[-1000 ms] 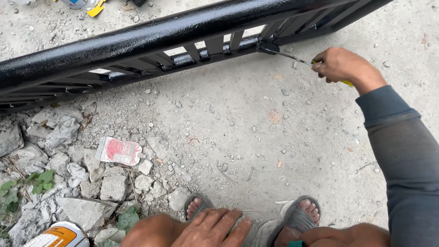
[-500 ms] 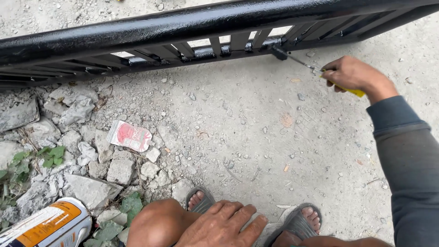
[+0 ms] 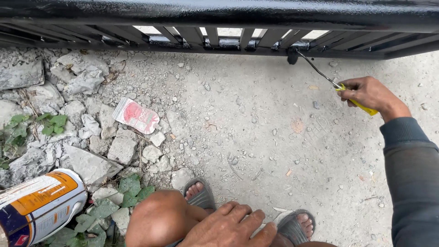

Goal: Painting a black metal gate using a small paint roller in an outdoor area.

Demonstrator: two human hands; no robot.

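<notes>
Fingers of my right hand are curled tight round the yellow plastic handle of a small paint roller; its thin wire shaft slants up-left, long axis diagonal, the dark head touching the glossy black metal gate. Since half a second ago the gate fills more of my view; my left hand lies flat, fingers spread, on my bare knee above rough gravelly concrete.
</notes>
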